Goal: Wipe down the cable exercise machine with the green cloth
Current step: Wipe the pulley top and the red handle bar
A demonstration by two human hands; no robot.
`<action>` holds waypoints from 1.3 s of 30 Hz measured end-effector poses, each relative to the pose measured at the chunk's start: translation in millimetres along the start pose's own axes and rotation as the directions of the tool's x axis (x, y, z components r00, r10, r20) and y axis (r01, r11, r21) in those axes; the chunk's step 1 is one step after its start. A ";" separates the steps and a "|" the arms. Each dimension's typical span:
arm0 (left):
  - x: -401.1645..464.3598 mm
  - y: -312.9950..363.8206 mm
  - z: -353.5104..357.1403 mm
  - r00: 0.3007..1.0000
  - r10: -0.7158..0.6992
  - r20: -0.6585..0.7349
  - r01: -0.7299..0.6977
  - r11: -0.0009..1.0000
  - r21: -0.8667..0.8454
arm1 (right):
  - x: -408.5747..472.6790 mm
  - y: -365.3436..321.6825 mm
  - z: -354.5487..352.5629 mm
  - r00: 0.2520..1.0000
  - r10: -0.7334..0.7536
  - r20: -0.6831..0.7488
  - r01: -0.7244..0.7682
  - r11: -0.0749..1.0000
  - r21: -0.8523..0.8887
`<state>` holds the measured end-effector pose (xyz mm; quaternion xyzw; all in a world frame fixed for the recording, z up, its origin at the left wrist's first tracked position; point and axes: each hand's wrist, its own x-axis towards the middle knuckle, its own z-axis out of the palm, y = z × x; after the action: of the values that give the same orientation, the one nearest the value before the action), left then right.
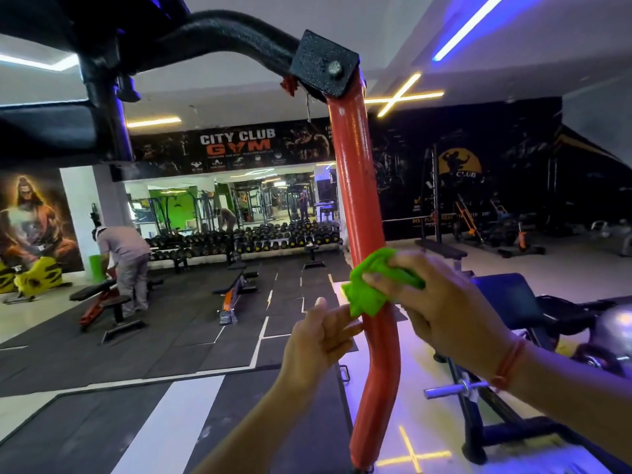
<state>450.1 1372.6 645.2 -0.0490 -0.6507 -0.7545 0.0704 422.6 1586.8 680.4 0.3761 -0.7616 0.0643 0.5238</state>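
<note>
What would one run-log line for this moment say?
step: wiping | right hand: presses green cloth on red post | left hand: beside post, holds nothing | post bottom: not yet reached

Gym floor (102, 388) lying in dark rubber mats with white lines, black-and-orange benches (236, 285) standing on it, dumbbell racks (246, 241) sitting along the far mirrored wall, yellow bike (32, 278) standing at left
</note>
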 end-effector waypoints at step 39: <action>-31.6 -171.0 -54.3 0.900 -0.415 -0.137 0.414 0.910 -0.037 | -182.7 -137.7 113.3 0.858 0.486 0.166 -0.513 0.825 0.237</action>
<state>453.2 1344.7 465.3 0.1437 -0.6370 -0.7560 -0.0457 456.6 1525.9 434.9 0.2348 -0.8420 0.2845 0.3937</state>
